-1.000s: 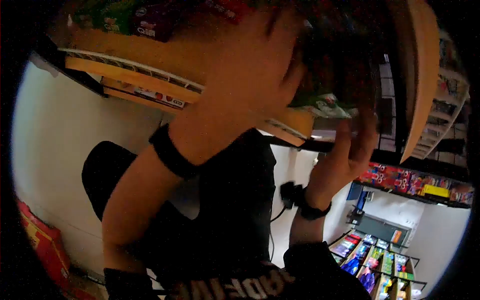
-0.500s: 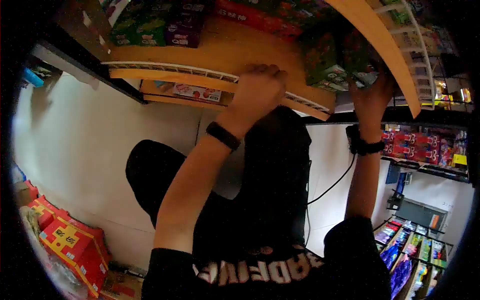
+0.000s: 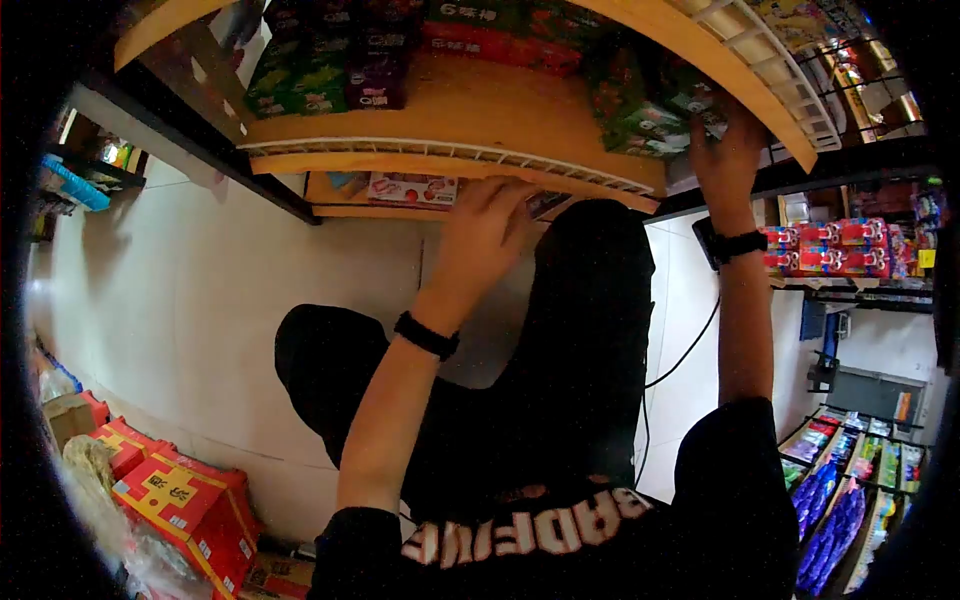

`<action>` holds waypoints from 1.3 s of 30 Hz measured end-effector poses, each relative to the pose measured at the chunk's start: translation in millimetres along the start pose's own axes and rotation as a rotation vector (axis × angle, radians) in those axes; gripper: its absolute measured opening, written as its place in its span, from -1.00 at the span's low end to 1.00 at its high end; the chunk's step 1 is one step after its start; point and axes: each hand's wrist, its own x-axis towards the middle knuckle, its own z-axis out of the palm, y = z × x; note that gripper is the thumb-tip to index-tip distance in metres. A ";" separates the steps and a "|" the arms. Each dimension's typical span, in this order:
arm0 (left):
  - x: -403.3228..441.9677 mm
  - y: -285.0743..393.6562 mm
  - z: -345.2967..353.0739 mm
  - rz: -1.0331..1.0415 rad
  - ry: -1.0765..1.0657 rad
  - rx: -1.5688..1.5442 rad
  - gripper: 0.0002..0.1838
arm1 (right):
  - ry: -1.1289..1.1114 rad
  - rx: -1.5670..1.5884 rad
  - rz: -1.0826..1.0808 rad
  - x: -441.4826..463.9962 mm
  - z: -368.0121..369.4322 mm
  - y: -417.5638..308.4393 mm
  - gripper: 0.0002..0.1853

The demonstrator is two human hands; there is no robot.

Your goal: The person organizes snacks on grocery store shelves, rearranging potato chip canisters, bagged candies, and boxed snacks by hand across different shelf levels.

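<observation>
My left hand (image 3: 482,238) is at the front edge of the wooden shelf (image 3: 500,105), just by its white wire rail (image 3: 370,150). Its fingers are slightly apart and bent, with nothing visible in them. At the shelf's right end my right hand (image 3: 728,165) grips the near end of a green box (image 3: 690,95); the fingertips are partly hidden in shadow. Beside that box, to the left, stands another green box (image 3: 630,115). Both wrists wear dark bands.
Green boxes (image 3: 300,90), a purple box (image 3: 377,80) and red packs (image 3: 500,48) line the shelf's back. A lower shelf holds a white-and-red box (image 3: 412,190). Red cartons (image 3: 185,505) lie on the floor at lower left. A cable (image 3: 690,350) hangs beside my right arm.
My left hand has moved down and left from above the shelf to its front edge, and its fingers have loosened. My right hand stays at the green box. The view has shifted slightly.
</observation>
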 end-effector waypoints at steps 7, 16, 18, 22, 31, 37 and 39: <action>-25.3 11.2 -20.9 -0.252 -0.069 -0.028 -0.66 | -0.123 -0.061 0.130 18.4 25.2 0.0 -0.25; -48.6 4.1 -7.0 -0.202 0.019 -0.069 -0.66 | -0.177 -0.373 0.099 18.9 25.8 -1.9 -0.19; -48.2 4.6 -7.1 -0.233 0.006 -0.124 -0.68 | -0.252 -0.197 0.081 11.5 36.4 22.2 -0.21; -58.0 -3.3 3.9 -0.491 -0.058 -0.232 -0.71 | 0.015 0.026 0.100 4.6 51.0 39.2 -0.23; -53.1 5.5 -2.0 -0.181 0.079 -0.168 -0.74 | 0.115 0.260 0.410 9.1 -21.8 -33.0 -0.42; -61.0 2.4 -8.7 -0.248 0.079 -0.243 -0.73 | 0.235 0.163 0.214 -15.2 -86.1 -88.4 -0.48; -58.5 2.1 -12.0 -0.234 0.077 -0.208 -0.73 | 0.197 0.213 0.139 -28.0 -111.3 -98.9 -0.49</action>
